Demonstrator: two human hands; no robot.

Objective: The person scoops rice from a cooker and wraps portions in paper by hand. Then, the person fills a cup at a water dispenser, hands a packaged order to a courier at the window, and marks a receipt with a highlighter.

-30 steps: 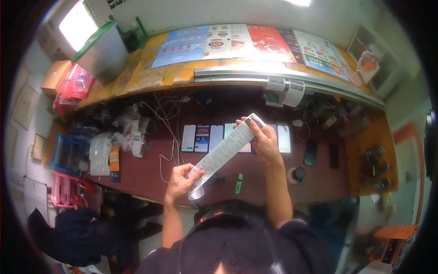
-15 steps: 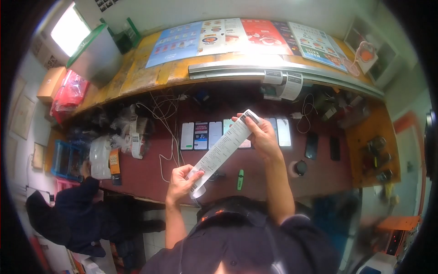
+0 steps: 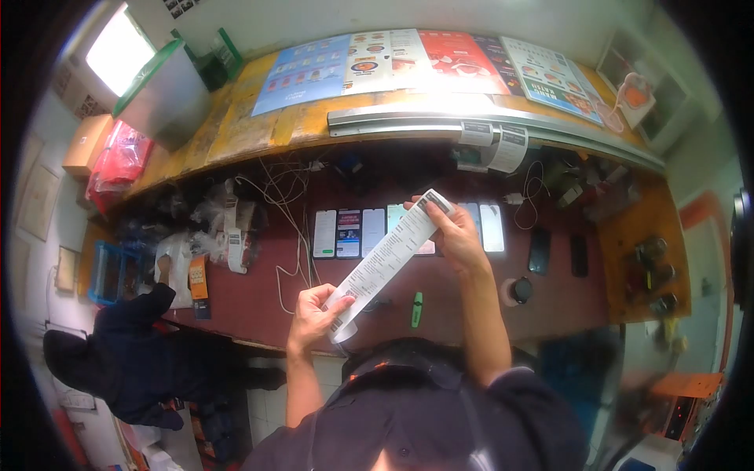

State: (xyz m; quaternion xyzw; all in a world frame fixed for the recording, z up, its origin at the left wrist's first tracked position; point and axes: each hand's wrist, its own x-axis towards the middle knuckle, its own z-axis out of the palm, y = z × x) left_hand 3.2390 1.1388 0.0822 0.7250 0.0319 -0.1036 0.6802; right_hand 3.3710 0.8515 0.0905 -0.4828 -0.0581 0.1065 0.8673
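Observation:
A long printed paper strip [image 3: 386, 263] is stretched at a slant over the dark red desk. Its lower end is pinched in my left hand [image 3: 316, 315], where the paper curls under. My right hand [image 3: 455, 235] grips the upper end between thumb and fingers. Behind the strip lies a row of phones with lit screens, such as the phone at the left end [image 3: 324, 234]; some are partly covered by the paper and my right hand. A green highlighter [image 3: 417, 309] rests on the desk below the strip.
At the left, a co-worker in dark clothes [image 3: 133, 353] reaches toward white plastic packs [image 3: 177, 271]. Two dark phones, one here [image 3: 539, 251], and a round black-topped object [image 3: 520, 290] lie right. Loose cables [image 3: 294, 271] cross the desk. A shelf edge [image 3: 408, 124] spans above.
The co-worker at the left has leaned in and stretched an arm over the desk to the white packs. My hands hold the strip almost as before; the view has shifted slightly.

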